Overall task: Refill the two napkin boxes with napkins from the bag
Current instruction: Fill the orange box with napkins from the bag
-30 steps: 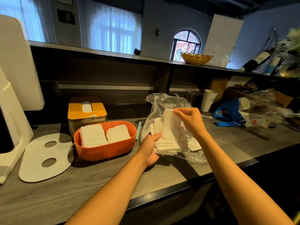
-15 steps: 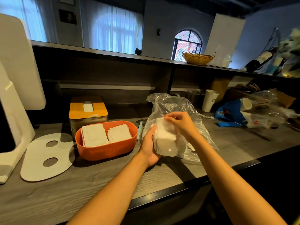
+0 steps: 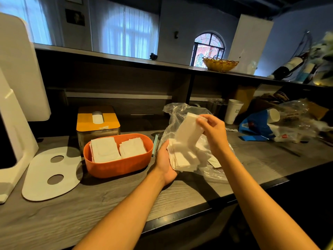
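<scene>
Oval orange plastic tub (image 3: 115, 167) at 9 o'clock of the hands holds two white napkin stacks (image 3: 118, 150); yellow-lidded box (image 3: 98, 120) behind it, one napkin in its slot; clear plastic bag (image 3: 182, 112) at 12; left hand (image 3: 164, 164) cradles loose napkin pile (image 3: 182, 158); right hand (image 3: 213, 129) pinches one batch (image 3: 187, 131).

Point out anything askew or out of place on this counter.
The white lid lies flat on the counter, off the orange box. A paper cup lies tipped on the blue bag. Loose napkins lie scattered on the clear bag.
</scene>
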`<state>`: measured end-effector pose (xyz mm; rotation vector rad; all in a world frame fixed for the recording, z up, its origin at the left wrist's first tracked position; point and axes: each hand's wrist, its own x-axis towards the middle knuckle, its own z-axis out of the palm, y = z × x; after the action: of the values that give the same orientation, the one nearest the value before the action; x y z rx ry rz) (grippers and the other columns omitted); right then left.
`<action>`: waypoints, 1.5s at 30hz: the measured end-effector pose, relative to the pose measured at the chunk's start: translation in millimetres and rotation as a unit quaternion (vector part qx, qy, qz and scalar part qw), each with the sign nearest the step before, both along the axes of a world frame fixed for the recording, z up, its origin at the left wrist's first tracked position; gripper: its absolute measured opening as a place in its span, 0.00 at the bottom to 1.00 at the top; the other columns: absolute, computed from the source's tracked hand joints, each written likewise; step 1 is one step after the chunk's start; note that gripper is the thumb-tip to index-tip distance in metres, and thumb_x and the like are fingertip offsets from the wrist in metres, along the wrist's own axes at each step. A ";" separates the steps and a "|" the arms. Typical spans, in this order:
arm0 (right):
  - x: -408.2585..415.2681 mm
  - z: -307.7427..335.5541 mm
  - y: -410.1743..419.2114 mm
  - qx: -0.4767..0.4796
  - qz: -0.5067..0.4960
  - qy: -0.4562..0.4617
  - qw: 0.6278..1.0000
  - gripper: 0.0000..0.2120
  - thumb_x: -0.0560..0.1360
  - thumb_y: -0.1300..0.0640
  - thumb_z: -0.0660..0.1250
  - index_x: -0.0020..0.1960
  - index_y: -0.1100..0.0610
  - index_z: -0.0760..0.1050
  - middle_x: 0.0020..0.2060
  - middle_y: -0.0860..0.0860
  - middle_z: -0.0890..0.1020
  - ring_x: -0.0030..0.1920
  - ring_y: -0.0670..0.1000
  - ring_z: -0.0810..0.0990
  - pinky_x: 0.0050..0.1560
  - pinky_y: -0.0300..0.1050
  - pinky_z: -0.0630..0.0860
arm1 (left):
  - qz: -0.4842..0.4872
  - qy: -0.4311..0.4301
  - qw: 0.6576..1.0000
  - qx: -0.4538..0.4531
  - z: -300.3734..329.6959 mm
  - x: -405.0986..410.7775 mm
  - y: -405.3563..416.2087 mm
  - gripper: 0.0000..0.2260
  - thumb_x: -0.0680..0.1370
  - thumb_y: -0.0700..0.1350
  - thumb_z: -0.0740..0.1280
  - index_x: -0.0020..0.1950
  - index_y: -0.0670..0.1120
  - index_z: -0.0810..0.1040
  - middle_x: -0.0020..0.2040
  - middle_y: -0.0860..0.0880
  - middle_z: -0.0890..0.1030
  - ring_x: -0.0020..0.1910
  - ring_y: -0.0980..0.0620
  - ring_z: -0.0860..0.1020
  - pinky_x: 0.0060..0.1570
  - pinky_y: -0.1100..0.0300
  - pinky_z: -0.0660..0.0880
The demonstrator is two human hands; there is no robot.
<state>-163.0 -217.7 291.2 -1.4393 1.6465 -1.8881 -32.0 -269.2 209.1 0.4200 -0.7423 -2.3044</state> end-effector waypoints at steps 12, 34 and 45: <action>4.9 -30.4 -2.8 0.179 0.038 0.240 0.953 0.09 0.81 0.61 0.61 0.57 0.56 0.79 0.47 0.46 0.79 0.46 0.40 0.76 0.48 0.37 0.71 | 0.003 -0.058 0.997 -0.053 0.4 -1.7 2.4 0.15 0.82 0.47 0.63 0.67 0.45 0.76 0.59 0.40 0.82 0.59 0.41 0.80 0.58 0.44 0.77; -3.0 -36.2 14.3 0.083 -0.061 -0.074 0.992 0.18 0.77 0.56 0.68 0.45 0.74 0.77 0.34 0.65 0.76 0.36 0.54 0.73 0.35 0.46 0.69 | 0.048 -0.041 0.998 0.021 -2.6 -4.1 -5.0 0.18 0.82 0.39 0.61 0.72 0.45 0.71 0.62 0.40 0.80 0.56 0.42 0.81 0.47 0.47 0.79; 12.1 -18.3 19.2 0.079 0.043 -0.117 0.989 0.06 0.79 0.60 0.65 0.50 0.56 0.81 0.44 0.54 0.84 0.44 0.53 0.82 0.38 0.45 0.79 | 0.040 0.004 0.999 0.033 -3.0 -1.3 -5.3 0.22 0.83 0.58 0.53 0.67 0.46 0.76 0.58 0.41 0.83 0.56 0.41 0.81 0.54 0.48 0.77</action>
<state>-150.8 -198.5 272.9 -1.1595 1.5585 -1.7596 -33.3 -274.5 206.1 0.4612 -0.6363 -2.2584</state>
